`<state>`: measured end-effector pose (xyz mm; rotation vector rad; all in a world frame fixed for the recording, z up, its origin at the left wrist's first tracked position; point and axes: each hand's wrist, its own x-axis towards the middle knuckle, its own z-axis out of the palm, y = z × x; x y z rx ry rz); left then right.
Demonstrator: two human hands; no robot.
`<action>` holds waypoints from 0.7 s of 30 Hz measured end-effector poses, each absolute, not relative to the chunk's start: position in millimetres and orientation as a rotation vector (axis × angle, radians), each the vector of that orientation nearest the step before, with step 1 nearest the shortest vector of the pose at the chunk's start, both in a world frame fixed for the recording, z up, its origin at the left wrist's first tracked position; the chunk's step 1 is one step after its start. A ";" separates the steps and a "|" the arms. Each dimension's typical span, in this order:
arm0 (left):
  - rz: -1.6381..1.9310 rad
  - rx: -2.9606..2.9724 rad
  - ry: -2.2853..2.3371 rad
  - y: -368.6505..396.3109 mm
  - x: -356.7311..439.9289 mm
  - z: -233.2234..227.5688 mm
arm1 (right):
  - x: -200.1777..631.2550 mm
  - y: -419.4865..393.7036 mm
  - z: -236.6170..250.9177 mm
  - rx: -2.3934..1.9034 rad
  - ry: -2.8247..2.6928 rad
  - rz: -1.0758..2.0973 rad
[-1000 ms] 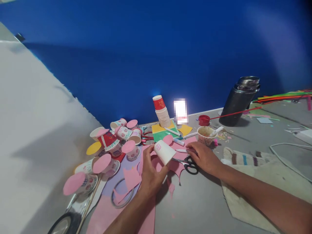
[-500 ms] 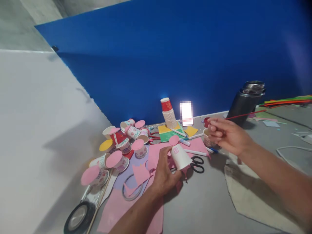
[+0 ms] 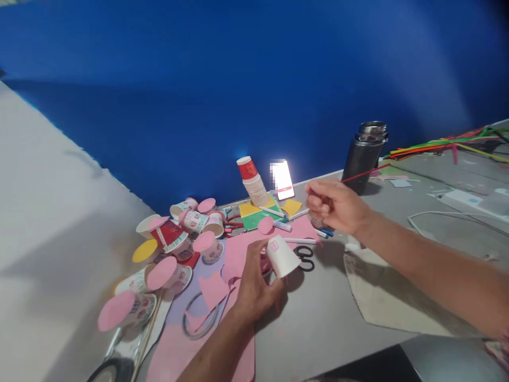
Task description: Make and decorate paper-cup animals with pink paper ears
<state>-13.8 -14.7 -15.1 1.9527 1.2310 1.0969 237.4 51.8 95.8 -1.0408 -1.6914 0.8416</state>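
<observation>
My left hand (image 3: 258, 281) grips a white paper cup (image 3: 283, 257) tipped on its side, fingers and thumb around its rims. A small pink window is drawn on the cup's wall. My right hand (image 3: 334, 206) is raised to the right of the cup, its fingers closed in a pinch. A thin red stick (image 3: 368, 173) sticks out behind its knuckles and crosses in front of the bottle; its other end is hidden by the hand. Black-handled scissors (image 3: 305, 259) lie just right of the held cup. A patterned cup (image 3: 317, 224) is partly covered by my right fingers.
Several decorated cups with pink paper circles (image 3: 162, 273) crowd the left. A stack of paper cups (image 3: 253, 183), a lit phone (image 3: 284, 181) and a black bottle (image 3: 360, 164) stand along the blue panel. Cardboard (image 3: 382, 292) lies right, pink sheets (image 3: 207, 350) left.
The view has turned right, so the things sit further left in the picture. Both hands keep about the same poses, and the cup stays in my left hand.
</observation>
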 end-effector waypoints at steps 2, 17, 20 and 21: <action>1.075 2.061 1.155 -14.7 -14.1 -17.0 | 228.3 62.5 81.2 -1.134 -1.823 0.745; 1.035 2.184 1.120 -10.5 -18.5 -20.6 | 181.7 147.0 31.4 -1.630 -2.967 -0.043; 1.055 2.244 1.096 -10.5 -17.5 -23.3 | 181.6 150.4 33.7 -1.633 -3.008 -0.066; 1.077 2.251 1.110 -10.1 -17.2 -24.0 | 181.4 151.2 35.9 -1.634 -3.008 -0.069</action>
